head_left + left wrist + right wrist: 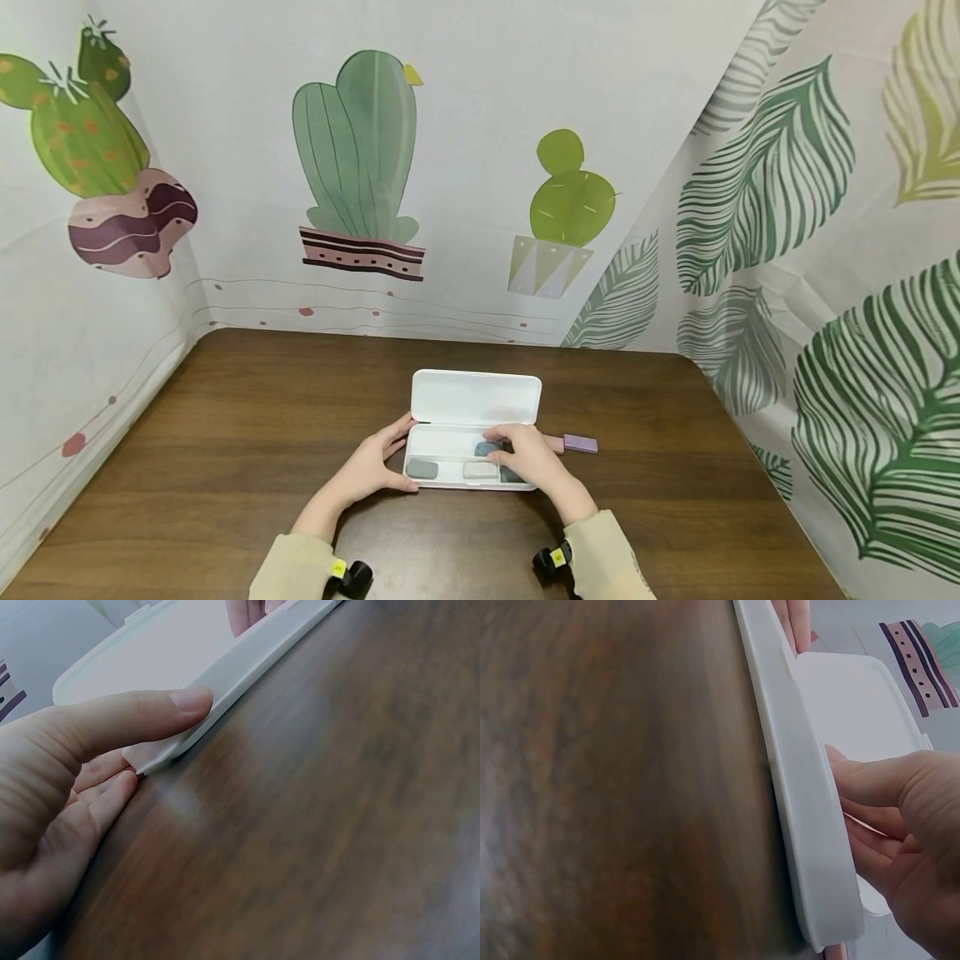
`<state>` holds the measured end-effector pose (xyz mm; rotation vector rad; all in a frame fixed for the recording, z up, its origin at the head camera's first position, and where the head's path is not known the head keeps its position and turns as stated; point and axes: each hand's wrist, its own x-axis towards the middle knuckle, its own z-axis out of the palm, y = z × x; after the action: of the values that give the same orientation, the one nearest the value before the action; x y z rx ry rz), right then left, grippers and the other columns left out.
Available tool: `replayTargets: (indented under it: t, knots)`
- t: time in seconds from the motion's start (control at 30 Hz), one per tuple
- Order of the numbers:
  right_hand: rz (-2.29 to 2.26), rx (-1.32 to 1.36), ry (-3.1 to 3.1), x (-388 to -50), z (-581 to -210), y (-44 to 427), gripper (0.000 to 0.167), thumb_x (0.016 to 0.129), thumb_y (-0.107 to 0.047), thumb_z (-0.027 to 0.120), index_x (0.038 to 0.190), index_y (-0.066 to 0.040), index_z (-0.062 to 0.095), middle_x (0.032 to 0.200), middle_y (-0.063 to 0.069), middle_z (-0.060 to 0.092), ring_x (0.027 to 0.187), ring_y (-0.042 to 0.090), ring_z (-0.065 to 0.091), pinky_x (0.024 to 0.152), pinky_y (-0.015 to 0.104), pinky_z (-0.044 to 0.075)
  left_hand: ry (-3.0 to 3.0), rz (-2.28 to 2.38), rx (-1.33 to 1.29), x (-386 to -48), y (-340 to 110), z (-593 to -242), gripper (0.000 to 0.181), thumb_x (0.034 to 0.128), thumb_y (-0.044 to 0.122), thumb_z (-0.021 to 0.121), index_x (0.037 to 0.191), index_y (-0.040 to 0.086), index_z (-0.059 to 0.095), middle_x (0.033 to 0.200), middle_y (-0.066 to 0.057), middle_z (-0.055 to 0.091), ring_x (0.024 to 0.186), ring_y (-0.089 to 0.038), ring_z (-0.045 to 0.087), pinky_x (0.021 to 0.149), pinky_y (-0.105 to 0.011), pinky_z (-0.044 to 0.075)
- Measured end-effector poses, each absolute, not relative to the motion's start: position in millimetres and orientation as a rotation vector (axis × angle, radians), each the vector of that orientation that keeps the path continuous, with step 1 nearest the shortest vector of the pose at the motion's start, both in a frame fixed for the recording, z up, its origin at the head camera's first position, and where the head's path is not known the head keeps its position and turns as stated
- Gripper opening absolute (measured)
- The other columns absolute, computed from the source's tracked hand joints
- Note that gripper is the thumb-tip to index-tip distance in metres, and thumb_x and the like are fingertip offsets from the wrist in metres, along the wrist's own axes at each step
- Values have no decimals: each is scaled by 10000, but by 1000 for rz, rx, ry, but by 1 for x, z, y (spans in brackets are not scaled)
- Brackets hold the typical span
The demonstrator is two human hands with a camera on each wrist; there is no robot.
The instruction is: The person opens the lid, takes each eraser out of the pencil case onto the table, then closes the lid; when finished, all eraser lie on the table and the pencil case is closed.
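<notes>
Sleeves (291, 571) up front | left hand (366, 467) grips white case (476, 397) on table (300, 383) | right hand (531, 457) inside, fingers straddling blue block (484, 448), can't tell if pinched | probably light, firm: take its sides

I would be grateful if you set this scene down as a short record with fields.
Surface: brown wood-grain table
Container: white rectangular plastic case, lid open
Front row, left to right: grey rounded block, pale rectangular block, partly hidden dark piece
Rear compartment: blue-grey rounded block
Left grip: holds the case's left end, thumb in front
Right grip: at the blue-grey rounded block; whether it pinches it is unclear
Right of case: purple rectangular block, pink piece next to it
</notes>
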<state>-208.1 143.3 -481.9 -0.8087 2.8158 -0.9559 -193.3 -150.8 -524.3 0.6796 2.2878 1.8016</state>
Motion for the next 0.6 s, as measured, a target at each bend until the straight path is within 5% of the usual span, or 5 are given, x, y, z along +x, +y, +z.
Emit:
replayTargets:
  t: [0.27, 0.6]
  knots:
    - [-1019, -836, 2842, -208, -483, 141, 269, 823, -54, 758, 1082, -37, 687, 975, 58, 713, 914, 213, 666, 839, 360, 592, 2294, 1797, 672, -194, -151, -524, 1135, 621, 74, 915, 1515, -68, 231, 1517, -268, 365, 1402, -389, 355, 1149, -436, 353]
    - [-1038, -833, 2792, -209, -484, 142, 249, 851, -68, 735, 1094, -25, 706, 1015, 84, 735, 930, 220, 685, 819, 312, 602, 2293, 1788, 673, -193, -151, -525, 1136, 627, 78, 913, 1516, -71, 222, 1521, -275, 352, 1406, -396, 348, 1152, -415, 358]
